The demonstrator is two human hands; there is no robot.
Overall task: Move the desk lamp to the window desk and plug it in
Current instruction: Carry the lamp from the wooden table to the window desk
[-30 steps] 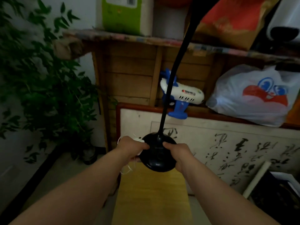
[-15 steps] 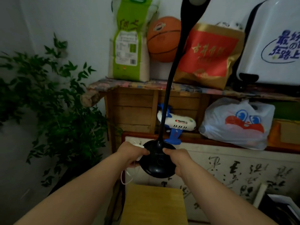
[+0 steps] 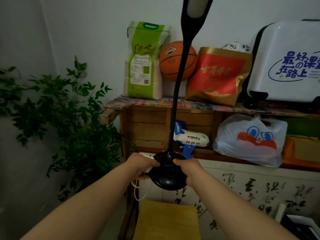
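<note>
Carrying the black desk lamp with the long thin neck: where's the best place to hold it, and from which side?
Hold the black desk lamp by its round base, one hand on each side: left hand on the left rim, right hand on the right. The tall thin neck makes it top-heavy, so the wide base likely steadies it best.

Black desk lamp (image 3: 168, 174) — white cord (image 3: 138, 193); orange basketball (image 3: 173, 61), green-and-white sack (image 3: 144, 61) — red-gold bag (image 3: 218, 75).

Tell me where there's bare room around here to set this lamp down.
The yellow wooden top directly below the lamp base looks bare. The shelf top is crowded: rice bag, basketball, red bag, white suitcase. Under it, the toy plane and plastic bag fill the space.
</note>
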